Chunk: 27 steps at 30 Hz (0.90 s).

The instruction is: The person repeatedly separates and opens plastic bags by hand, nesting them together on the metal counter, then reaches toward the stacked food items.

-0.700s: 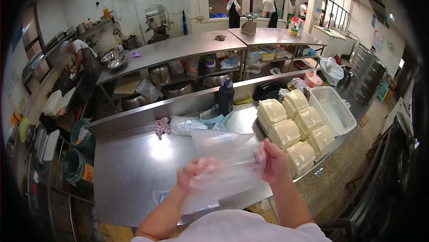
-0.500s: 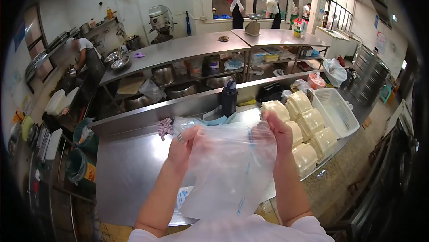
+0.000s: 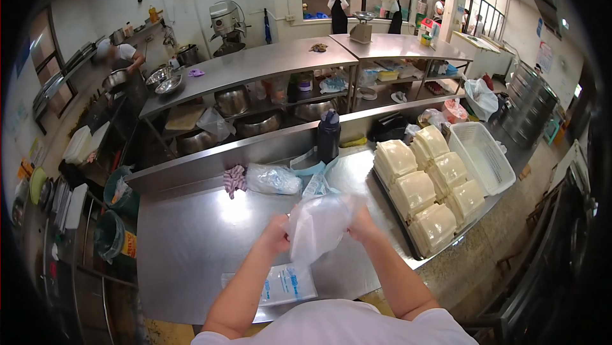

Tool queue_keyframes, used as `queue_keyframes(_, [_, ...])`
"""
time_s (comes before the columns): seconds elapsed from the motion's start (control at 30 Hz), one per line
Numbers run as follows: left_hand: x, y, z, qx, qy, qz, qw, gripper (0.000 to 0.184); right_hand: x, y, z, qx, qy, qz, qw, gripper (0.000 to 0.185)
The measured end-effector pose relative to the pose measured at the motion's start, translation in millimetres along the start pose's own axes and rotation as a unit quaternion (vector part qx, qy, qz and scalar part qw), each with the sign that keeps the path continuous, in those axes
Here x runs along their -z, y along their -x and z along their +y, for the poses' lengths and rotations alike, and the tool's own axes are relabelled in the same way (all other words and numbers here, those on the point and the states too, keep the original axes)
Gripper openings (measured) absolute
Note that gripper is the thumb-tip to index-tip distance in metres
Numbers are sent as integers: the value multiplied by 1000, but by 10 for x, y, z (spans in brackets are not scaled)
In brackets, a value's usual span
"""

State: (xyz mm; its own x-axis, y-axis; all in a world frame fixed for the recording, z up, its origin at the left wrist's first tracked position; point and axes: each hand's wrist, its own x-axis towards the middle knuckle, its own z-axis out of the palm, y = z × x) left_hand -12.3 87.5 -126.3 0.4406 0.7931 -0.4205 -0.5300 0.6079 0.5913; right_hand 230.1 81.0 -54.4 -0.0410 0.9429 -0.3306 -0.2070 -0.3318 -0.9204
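Observation:
A clear plastic bag [image 3: 317,229] is stretched between my two hands above the steel table [image 3: 191,249]. My left hand [image 3: 276,234] is closed on its left edge. Gripping the opposite side is my right hand [image 3: 362,222], its fingertips partly hidden and blurred by the plastic. Below the bag, flat plastic bags with blue print [image 3: 290,283] lie near the table's front edge. To the right, several stacks of pale, square, glossy sheets [image 3: 413,193] sit on a dark tray [image 3: 403,230].
Along the table's back stand a dark bottle [image 3: 328,136], a bundle of clear plastic [image 3: 274,179] and a striped cloth [image 3: 234,181]. A white plastic bin [image 3: 481,157] is beside the stacks. Another person [image 3: 121,58] holds a metal bowl [image 3: 116,80] at far left.
Both hands have come lower and closer together with the bag, which is now bunched smaller. The printed bags on the table have come into fuller view. The far-left person has raised a bowl.

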Motion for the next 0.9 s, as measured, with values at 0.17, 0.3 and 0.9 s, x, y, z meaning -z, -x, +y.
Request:
queue_keyframes(0.17, [498, -253, -385, -30, -52, 12, 998, 15, 202, -263, 531, 0, 24, 5, 1000, 18])
queue_keyframes(0.3, [-198, 345, -141, -277, -176, 83, 941, 22, 385, 58, 102, 159, 73, -72, 982, 54])
queue_keyframes(0.9, [399, 877, -541, -366, -631, 176, 661, 51, 248, 480, 1589, -82, 306, -4, 949, 62])
